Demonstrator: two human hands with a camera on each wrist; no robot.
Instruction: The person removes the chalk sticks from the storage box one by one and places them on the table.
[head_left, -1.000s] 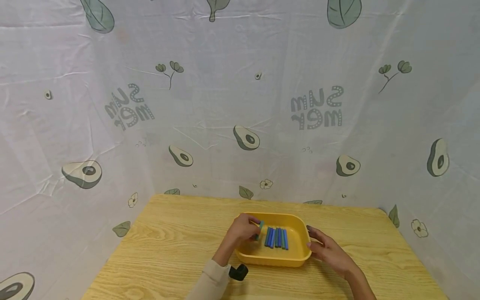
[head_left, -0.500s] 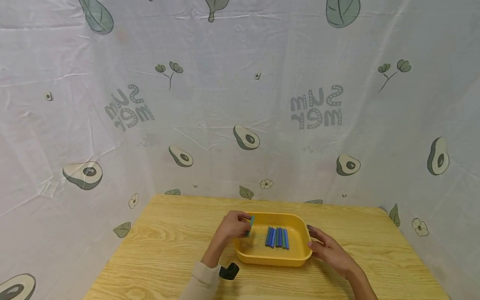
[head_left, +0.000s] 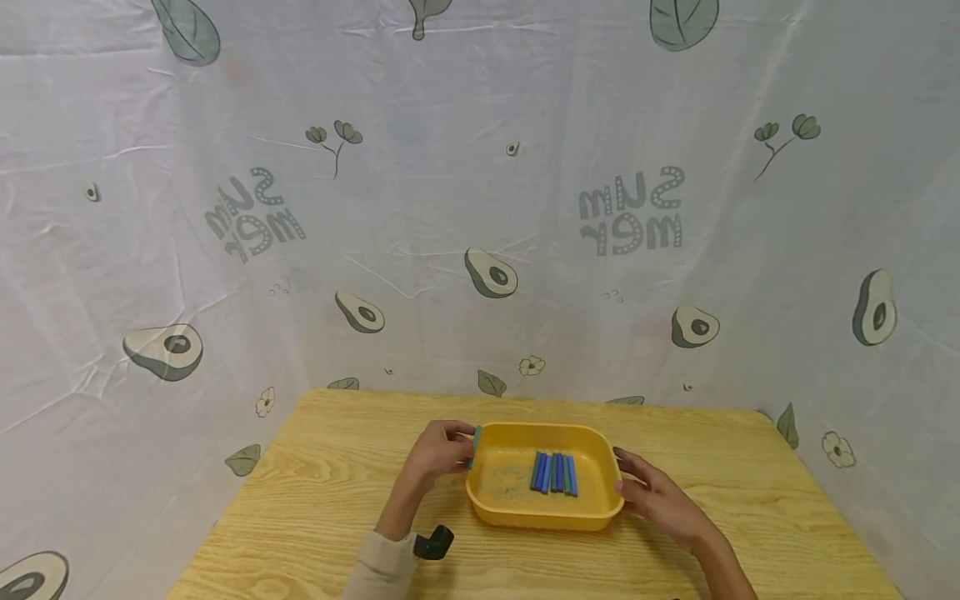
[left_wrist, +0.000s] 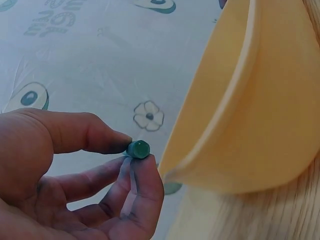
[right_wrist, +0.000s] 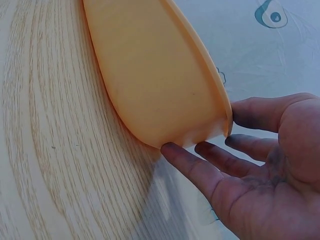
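Note:
My left hand (head_left: 437, 448) pinches a green pastel stick (left_wrist: 139, 149) between thumb and fingers; its six-sided end faces the left wrist camera. In the head view the stick overlaps the left rim of a yellow plastic tray (head_left: 551, 522). Inside the tray, right of its middle, several blue and green pastel sticks (head_left: 555, 473) lie side by side in a row. At the tray's right end my right hand (head_left: 660, 500) holds the wall, thumb at the rim and fingertips against the outside. Dark smudges mark the fingers of both hands.
The tray stands on a wood-grain table (head_left: 360, 467). Grey-blue smears (head_left: 510, 479) cover the tray's left floor. A pale printed curtain (head_left: 420, 208) rises behind and along the sides of the table. A black wrist device (head_left: 433, 543) sits at the left sleeve.
My left hand has moved left with the green pastel stick, from inside the tray out to its left rim, uncovering the smears. The right hand stays at the tray's right end.

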